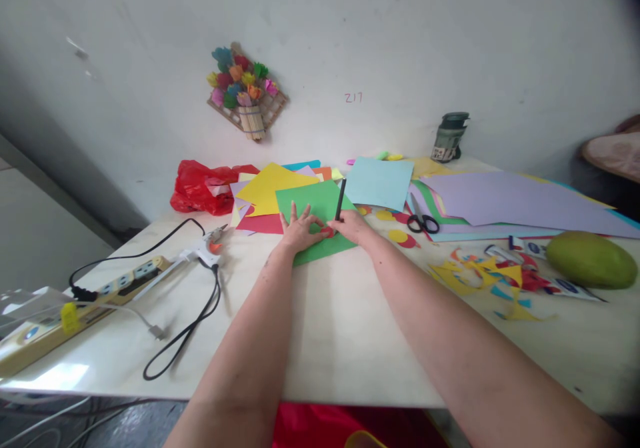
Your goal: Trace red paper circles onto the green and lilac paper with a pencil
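A green sheet of paper [320, 197] lies on the table in front of me, overlapping other coloured sheets. My left hand [299, 232] rests on it with fingers spread, the thumb and index reaching to a small red paper circle [327, 232]. In my right hand [353, 227] is a slim black pen [341, 198], held upright with its lower end hidden by the fingers, close beside the red circle. Black-handled scissors [423, 223] lie to the right of that hand. Between them are yellow and red paper circles [399, 237].
A power strip [125, 281], cables and a glue gun [209, 251] occupy the left. At right are paper scraps [465, 276], tubes [570, 288], a green mango-like fruit [591, 259] and lilac sheets [495, 195]. Behind are a red plastic bag [200, 185] and a bottle [450, 138].
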Demonstrator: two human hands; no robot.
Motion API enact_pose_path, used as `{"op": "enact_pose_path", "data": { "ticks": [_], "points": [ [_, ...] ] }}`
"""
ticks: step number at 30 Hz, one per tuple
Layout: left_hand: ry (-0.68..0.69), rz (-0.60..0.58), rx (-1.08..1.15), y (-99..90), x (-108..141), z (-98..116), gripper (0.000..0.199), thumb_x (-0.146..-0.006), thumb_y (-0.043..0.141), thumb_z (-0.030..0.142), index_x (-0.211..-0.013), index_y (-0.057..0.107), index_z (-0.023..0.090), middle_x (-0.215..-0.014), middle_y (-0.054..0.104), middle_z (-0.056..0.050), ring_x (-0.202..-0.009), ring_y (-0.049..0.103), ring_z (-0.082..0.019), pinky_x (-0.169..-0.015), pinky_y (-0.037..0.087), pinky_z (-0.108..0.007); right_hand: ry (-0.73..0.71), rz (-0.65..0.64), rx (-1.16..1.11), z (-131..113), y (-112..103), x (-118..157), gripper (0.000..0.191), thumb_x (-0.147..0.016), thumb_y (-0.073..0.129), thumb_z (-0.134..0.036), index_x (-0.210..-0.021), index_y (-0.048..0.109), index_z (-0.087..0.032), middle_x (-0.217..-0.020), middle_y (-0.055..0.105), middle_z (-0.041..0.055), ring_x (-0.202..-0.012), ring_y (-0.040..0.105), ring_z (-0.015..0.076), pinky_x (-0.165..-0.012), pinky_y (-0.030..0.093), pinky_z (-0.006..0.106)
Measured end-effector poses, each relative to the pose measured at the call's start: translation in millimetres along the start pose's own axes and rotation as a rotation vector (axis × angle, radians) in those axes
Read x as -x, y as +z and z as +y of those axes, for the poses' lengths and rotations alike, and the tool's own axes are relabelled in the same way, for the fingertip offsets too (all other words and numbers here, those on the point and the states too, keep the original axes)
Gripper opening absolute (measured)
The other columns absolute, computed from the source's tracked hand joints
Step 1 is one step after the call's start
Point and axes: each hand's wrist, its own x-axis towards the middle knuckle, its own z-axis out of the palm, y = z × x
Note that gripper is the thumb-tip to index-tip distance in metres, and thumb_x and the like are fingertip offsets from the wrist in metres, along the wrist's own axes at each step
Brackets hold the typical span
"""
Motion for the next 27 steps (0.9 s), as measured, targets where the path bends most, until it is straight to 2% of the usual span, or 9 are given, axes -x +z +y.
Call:
{"op": "enact_pose_path", "data": {
  "ticks": [15, 22, 27],
  "points": [
    [0.017, 0.044, 0.018, 3.4, -1.9, -1.6, 0.041, -0.064, 0.047, 0.065, -0.088, 0.057, 0.034, -0.138, 0.023, 0.008, -0.126, -0.012, -0.031, -0.091, -0.01, -0.061, 0.029, 0.051, -0.012, 7.2, 2.2, -2.8, 0.02, -0.067, 0.054, -0.033, -0.062, 0.058, -0.014, -0.052, 0.056, 0.0009, -0.05, 0.051, 0.0107, -0.05, 0.039, 0.021],
    [0.018, 0.044, 0.02, 3.2, -2.2, -1.3, 0.04, -0.064, 0.049, 0.064, -0.088, 0.058, 0.033, -0.138, 0.022, 0.007, -0.126, -0.012, -0.031, -0.091, -0.012, -0.061, 0.045, 0.078, -0.035, 9.2, 4.4, -4.2, 0.018, -0.067, 0.054, -0.031, -0.065, 0.06, -0.014, -0.057, 0.06, 0.0027, -0.054, 0.054, 0.0119, -0.054, 0.042, 0.022],
    [0.018, 0.045, 0.021, 2.6, -1.9, -0.6, 0.039, -0.065, 0.049, 0.063, -0.088, 0.058, 0.033, -0.138, 0.022, 0.008, -0.125, -0.013, -0.031, -0.091, -0.012, -0.061, 0.087, 0.07, -0.067, 8.4, 4.7, -3.7, 0.02, -0.069, 0.053, -0.031, -0.067, 0.061, -0.013, -0.055, 0.059, 0.0033, -0.047, 0.054, 0.0121, -0.051, 0.043, 0.023]
  ]
}}
